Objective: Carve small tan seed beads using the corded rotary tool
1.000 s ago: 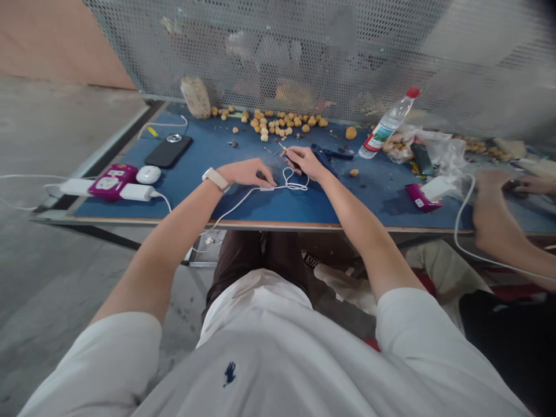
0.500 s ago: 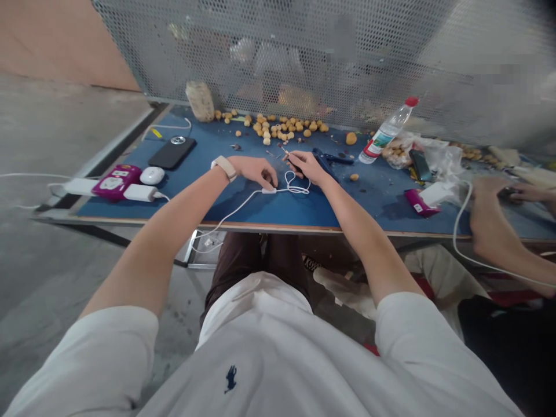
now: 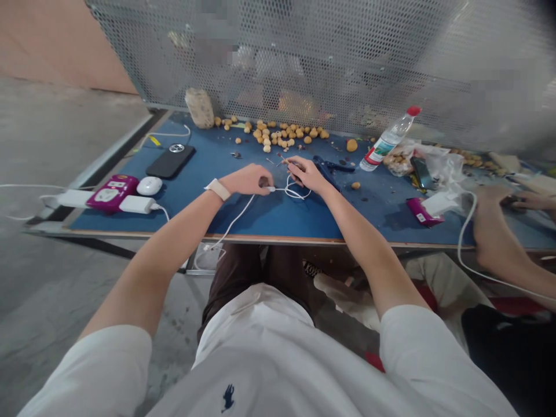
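Observation:
My left hand (image 3: 248,178), with a pale watch band at the wrist, rests on the blue table mat (image 3: 269,205). Its fingers curl down over something small and dark that I cannot make out, beside a white cable (image 3: 243,209) that loops between both hands. My right hand (image 3: 306,172) is closed in a pinch on a thin stick-like tool (image 3: 282,158) pointing up-left. A row of small tan round pieces (image 3: 282,132) lies beyond the hands, near the mesh screen.
On the left are a black phone (image 3: 170,160), a white earbud case (image 3: 149,185), a magenta box (image 3: 112,191) and a white charger (image 3: 136,204). Dark pliers (image 3: 332,166), a plastic bottle (image 3: 388,139) and bags lie right. Another person's arm (image 3: 504,243) works at far right.
Both hands have stayed near the cable loop; the left fingers drew closer to the right hand. The camera shifted slightly.

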Action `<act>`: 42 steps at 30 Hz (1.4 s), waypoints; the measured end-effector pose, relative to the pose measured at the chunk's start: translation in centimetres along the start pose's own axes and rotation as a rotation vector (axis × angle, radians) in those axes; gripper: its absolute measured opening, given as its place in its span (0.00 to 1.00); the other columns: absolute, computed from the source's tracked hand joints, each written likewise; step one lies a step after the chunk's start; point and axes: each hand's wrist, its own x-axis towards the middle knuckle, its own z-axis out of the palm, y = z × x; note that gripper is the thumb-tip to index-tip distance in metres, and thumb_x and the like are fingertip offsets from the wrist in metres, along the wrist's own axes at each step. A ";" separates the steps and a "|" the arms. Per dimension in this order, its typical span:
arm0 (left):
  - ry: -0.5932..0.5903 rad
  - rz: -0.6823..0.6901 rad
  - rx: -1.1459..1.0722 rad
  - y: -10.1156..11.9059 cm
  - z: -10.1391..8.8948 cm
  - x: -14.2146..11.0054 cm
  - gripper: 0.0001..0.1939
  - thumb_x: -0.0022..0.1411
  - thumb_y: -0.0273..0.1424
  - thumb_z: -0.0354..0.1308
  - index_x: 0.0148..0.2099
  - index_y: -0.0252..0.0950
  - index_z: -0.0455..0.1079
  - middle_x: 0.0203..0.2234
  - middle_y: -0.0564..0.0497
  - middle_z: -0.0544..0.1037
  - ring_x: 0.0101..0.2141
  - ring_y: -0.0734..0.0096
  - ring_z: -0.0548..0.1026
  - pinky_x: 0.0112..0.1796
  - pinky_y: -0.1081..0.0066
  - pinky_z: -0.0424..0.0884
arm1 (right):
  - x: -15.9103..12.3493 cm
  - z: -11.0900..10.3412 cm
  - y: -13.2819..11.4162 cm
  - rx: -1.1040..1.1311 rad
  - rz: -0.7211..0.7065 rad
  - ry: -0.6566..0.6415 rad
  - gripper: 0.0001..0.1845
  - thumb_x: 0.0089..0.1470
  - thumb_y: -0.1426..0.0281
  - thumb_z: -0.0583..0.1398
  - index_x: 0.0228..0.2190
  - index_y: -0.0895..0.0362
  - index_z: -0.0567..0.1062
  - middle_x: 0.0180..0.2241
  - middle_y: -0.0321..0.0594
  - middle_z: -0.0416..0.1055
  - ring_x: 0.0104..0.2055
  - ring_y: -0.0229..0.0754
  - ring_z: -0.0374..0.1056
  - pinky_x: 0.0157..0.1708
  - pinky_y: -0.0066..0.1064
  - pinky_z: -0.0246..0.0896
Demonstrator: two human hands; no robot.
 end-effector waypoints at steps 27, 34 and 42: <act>0.239 -0.116 0.108 -1.8 0.4 1.9 0.15 0.85 0.34 0.63 0.53 0.41 0.93 0.55 0.40 0.97 0.57 0.42 0.92 0.65 0.47 0.83 | -1.4 0.9 -3.2 -0.648 0.071 -0.048 0.19 0.87 0.56 0.59 0.52 0.52 0.87 0.54 0.51 0.91 0.54 0.57 0.82 0.53 0.44 0.69; 0.287 -0.362 0.324 -4.1 -1.0 1.2 0.14 0.84 0.32 0.64 0.51 0.43 0.94 0.50 0.38 0.95 0.57 0.36 0.89 0.65 0.39 0.79 | -1.9 1.6 -3.2 -0.619 0.082 -0.014 0.17 0.88 0.57 0.61 0.55 0.51 0.88 0.59 0.52 0.92 0.60 0.60 0.86 0.59 0.47 0.76; 0.256 -0.457 0.354 -4.2 -1.7 0.9 0.15 0.87 0.31 0.62 0.54 0.43 0.92 0.55 0.38 0.95 0.62 0.34 0.85 0.68 0.36 0.76 | -1.5 2.0 -2.2 -0.645 0.054 -0.003 0.17 0.87 0.56 0.63 0.55 0.51 0.90 0.58 0.52 0.93 0.61 0.61 0.88 0.59 0.49 0.79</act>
